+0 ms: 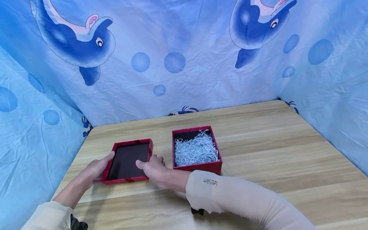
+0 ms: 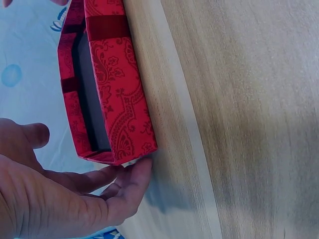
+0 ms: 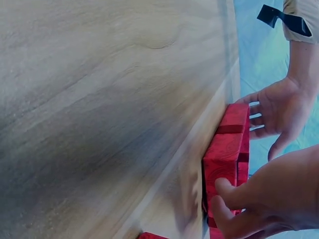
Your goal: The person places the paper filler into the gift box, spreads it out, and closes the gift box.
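Observation:
A shallow red box lid (image 1: 129, 180) with a dark inside and patterned outer walls lies with its hollow side up at the left of the table. At its left side, my left hand (image 1: 96, 169) touches the outer wall with its fingertips. The left wrist view shows that thumb standing apart from the lid. My right hand (image 1: 156, 171) straddles the lid's right wall, thumb over the inside and bent fingers outside. Right of that hand stands a deeper red box (image 1: 201, 167), uncovered, filled with pale shredded paper (image 1: 196, 150).
The wood-grain table (image 1: 273, 153) extends far to the right of the box. Blue cloth (image 1: 172, 38) printed with dolphins and bubbles hangs behind the table and along both sides. Dark straps (image 1: 77, 223) show near the cuffs.

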A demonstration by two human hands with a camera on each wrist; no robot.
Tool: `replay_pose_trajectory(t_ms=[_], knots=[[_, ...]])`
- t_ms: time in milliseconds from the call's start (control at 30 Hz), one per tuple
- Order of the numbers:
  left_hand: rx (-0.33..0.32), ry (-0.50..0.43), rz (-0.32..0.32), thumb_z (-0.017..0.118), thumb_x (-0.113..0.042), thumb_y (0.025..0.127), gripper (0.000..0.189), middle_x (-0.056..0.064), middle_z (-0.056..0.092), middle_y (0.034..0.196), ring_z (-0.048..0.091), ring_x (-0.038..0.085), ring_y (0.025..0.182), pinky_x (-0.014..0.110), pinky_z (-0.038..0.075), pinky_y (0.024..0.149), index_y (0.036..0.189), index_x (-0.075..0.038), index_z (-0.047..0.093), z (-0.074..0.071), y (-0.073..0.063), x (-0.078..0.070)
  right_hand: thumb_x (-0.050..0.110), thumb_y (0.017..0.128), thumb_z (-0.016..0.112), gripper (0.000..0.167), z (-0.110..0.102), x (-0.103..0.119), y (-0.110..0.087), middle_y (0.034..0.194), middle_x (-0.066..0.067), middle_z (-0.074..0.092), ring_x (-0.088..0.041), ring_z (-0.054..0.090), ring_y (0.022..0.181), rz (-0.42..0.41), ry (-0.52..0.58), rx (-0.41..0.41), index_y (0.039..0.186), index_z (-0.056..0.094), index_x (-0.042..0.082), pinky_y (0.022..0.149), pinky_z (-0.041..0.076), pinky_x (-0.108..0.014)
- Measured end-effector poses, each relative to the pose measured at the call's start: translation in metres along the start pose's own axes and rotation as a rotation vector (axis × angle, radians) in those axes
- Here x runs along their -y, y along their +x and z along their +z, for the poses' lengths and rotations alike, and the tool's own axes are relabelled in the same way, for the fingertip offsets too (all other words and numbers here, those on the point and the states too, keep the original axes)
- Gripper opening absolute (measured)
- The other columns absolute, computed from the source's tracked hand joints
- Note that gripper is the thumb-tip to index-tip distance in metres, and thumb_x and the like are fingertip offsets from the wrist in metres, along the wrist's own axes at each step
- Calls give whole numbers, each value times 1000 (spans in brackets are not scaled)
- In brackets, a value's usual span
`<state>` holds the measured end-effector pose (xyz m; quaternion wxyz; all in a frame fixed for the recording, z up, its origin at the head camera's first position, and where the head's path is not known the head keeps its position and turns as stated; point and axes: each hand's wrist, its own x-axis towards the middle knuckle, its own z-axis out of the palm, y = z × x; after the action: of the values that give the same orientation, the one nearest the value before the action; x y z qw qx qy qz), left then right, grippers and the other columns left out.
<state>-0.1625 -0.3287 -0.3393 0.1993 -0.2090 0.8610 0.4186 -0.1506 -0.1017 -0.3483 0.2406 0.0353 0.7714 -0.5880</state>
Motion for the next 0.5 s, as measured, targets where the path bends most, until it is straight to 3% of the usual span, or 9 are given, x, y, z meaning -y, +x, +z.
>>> replay_pose_trajectory(t_ms=[300,500], knots=[[0,12,-19,25,-73,90,107,31,40,122,49,40,107,51,48,87,140,22,15,5,-2,-2,40,91,64,76,1,-5,6,151,-12,26,-31,34,132,31,110,75,148,31,3,112,26,-53],[7,11,-27,26,-73,90,109,32,36,125,45,41,110,51,47,87,141,21,11,5,-2,-3,40,91,63,76,0,-4,7,155,-11,22,-31,33,133,43,115,102,149,30,4,112,25,-53]])
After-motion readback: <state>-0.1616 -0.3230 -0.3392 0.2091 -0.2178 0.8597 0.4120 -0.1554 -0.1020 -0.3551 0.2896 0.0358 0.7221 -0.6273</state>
